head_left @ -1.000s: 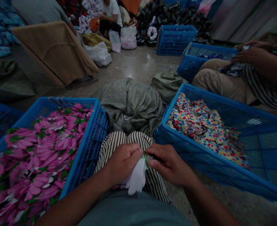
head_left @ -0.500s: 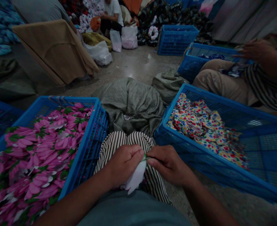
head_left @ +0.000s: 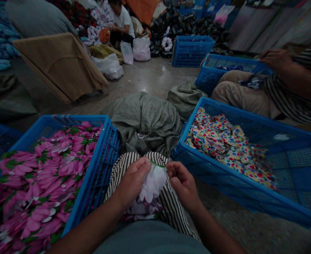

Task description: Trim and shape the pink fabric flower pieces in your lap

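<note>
A white fabric piece with a green edge [head_left: 153, 181] is stretched between my two hands above my striped lap. My left hand [head_left: 134, 180] pinches its upper left corner. At the other end of the green edge, my right hand [head_left: 182, 181] has thumb and forefinger closed on the corner, its other fingers curled. More pink and white pieces [head_left: 142, 209] lie in my lap below. To the left, a blue crate [head_left: 108, 141] holds a heap of pink and green petal-shaped pieces [head_left: 49, 165].
A blue crate [head_left: 224, 162] with colourful dotted fabric [head_left: 229, 141] stands at the right. Grey-green sacks [head_left: 147, 113] lie ahead. One person [head_left: 282, 67] sits at the right, another [head_left: 123, 23] at the back. A brown-covered chair [head_left: 57, 63] stands at the left.
My hands have moved apart, and the white piece now hangs spread open between them. Pieces in my lap show more. The whole view has shifted slightly.
</note>
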Action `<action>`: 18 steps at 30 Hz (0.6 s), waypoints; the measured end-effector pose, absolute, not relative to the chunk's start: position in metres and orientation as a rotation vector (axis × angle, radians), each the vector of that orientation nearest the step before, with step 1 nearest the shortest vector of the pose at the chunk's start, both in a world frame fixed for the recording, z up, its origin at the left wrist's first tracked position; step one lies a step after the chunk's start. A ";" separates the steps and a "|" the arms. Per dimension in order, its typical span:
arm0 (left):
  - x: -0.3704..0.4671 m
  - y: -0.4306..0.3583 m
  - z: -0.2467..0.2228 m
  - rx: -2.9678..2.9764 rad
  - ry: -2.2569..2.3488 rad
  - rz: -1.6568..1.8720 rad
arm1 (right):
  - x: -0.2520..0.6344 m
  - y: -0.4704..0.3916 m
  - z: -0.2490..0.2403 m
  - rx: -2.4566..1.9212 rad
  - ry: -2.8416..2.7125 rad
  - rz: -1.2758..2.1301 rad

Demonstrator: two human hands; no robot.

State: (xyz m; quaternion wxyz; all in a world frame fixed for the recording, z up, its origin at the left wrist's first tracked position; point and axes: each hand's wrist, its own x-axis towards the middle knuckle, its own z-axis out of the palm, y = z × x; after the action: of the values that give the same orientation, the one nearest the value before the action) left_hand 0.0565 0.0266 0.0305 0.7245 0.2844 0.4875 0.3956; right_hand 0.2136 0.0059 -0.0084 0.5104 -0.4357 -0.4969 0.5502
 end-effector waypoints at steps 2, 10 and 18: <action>0.058 0.028 0.032 0.603 1.087 0.902 | 0.215 0.008 -0.003 -1.075 -1.326 1.188; 0.060 0.025 0.031 0.647 1.116 0.924 | 0.199 0.016 0.016 -1.147 -1.686 0.855; 0.056 0.026 0.031 0.505 1.121 1.007 | 0.204 0.026 0.009 -1.199 -1.716 0.703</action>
State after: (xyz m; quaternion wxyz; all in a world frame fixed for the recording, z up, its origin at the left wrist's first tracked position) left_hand 0.0558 0.0263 0.0307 0.7004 0.2269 0.5035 0.4522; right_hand 0.2039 0.0259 0.0093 0.4499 -0.4848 -0.6941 0.2842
